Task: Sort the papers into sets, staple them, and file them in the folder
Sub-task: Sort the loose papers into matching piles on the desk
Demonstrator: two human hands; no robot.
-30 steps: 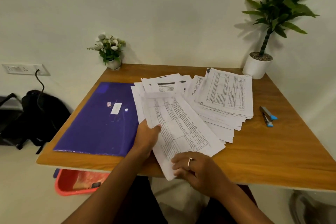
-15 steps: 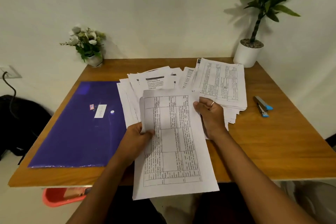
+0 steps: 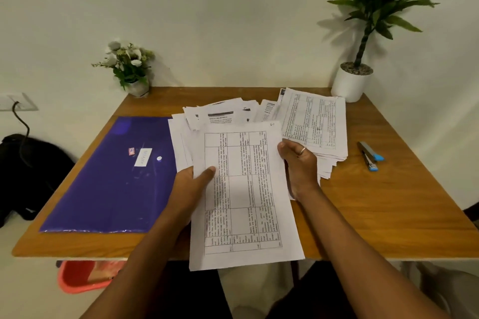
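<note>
Now | left hand (image 3: pixel 190 185), right hand (image 3: pixel 300 163) pinch sheet (image 3: pixel 246 197) edges | overhangs table (image 3: pixel 375 215) front

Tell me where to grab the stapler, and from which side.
Probably across its narrow middle, from above, with the right hand once it frees the sheet. The stapler lies flat, long axis pointing away from the person, bare table along both long sides, clear of the papers.
</note>
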